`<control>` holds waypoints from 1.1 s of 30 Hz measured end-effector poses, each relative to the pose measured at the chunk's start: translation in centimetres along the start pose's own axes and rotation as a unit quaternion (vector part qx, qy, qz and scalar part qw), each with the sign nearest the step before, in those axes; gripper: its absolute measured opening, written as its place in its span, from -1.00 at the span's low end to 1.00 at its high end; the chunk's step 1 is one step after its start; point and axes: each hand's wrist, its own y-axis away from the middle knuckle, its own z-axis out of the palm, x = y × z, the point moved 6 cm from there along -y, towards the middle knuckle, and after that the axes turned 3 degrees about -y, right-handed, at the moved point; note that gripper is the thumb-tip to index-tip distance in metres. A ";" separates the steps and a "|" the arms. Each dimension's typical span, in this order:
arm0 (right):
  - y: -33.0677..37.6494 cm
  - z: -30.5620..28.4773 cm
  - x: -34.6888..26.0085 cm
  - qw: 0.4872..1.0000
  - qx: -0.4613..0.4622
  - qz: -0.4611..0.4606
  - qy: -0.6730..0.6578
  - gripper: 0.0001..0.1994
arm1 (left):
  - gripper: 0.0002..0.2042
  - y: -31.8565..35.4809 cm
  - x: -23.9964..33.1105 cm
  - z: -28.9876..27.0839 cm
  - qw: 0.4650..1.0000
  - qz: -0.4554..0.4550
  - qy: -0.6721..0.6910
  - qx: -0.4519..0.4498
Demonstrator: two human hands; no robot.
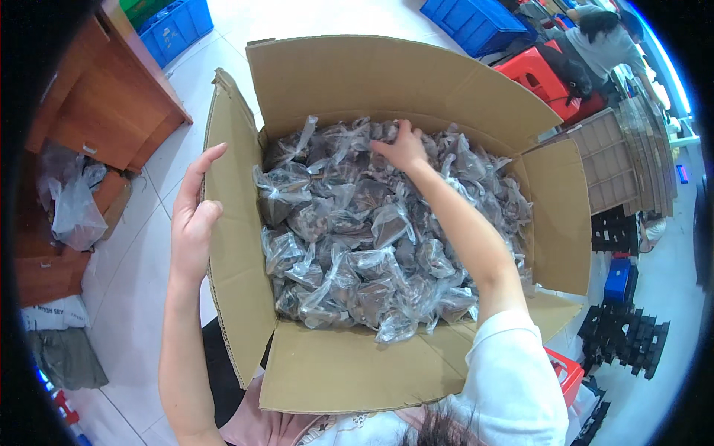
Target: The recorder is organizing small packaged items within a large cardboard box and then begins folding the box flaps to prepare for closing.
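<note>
A large cardboard box [335, 372] stands in front of me with its flaps folded outward. It is filled with many small clear plastic bags [390, 223], knotted or twisted at the top, with dark brownish contents I cannot make out. My right hand [405, 149] reaches over the bags to the far side of the box. Its thumb and fingers are spread on the bags there, and no bag is lifted. At the left flap [236, 223], my left hand [195, 223] is beside the outer edge, index finger stretched up and thumb apart from it.
Wooden furniture [111, 97] stands at the left, with a plastic bag [74, 212] in it. Blue crates [476, 26] and a red stool [539, 78] are at the back. A person [602, 48] sits far right near stacked grey panels [602, 156]. Black trays [621, 338] lie at right.
</note>
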 end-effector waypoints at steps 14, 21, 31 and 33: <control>-5.3 -3.9 3.6 0.978 0.022 -0.142 0.149 -0.42 | -0.42 -0.1 0.6 0.0 0.999 0.026 -0.029 -0.011; 1.0 -0.2 1.9 0.968 0.057 -0.145 0.196 -0.48 | -0.41 0.1 0.3 -0.3 1.000 0.013 -0.009 -0.006; 0.7 -5.4 2.7 0.989 -0.021 -0.145 0.013 -0.49 | -0.39 0.1 0.4 -0.6 1.000 0.004 0.007 -0.016; 1.1 -9.0 3.0 0.984 0.094 -0.140 -0.054 -0.50 | -0.39 0.2 0.5 -0.9 1.000 -0.003 0.009 -0.005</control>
